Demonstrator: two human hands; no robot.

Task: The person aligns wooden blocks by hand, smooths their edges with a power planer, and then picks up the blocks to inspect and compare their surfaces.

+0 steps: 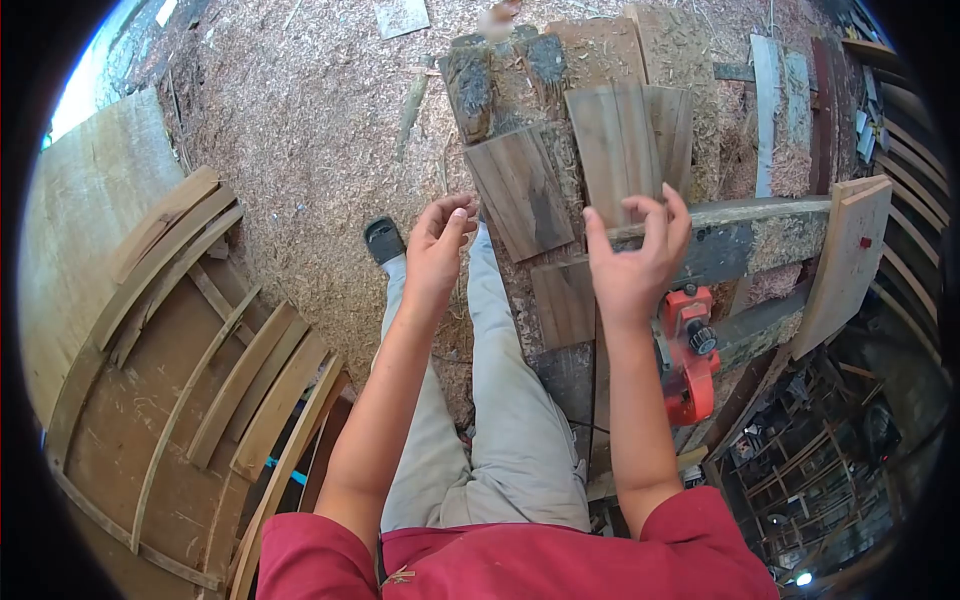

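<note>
My left hand [437, 250] is raised above my legs, its fingers loosely bent and nothing visible in them. To its right lies a brown wooden board [520, 190] with a dark patch. My right hand [640, 260] is held up with thumb and fingers spread in a curve, holding nothing. Beyond its fingertips rests a wider board [615, 140], and a shorter board [565, 303] is to its lower left. A red power tool, apparently an electric planer [690, 355], sits beside my right forearm on a worn beam.
Curved wooden frame pieces [160, 290] stand at the left beside a plywood sheet [100, 220]. A long beam [740, 240] runs to the right, where an upright board [845, 260] stands. Wood shavings [300, 130] cover the ground. Dark clutter [820, 470] fills the lower right.
</note>
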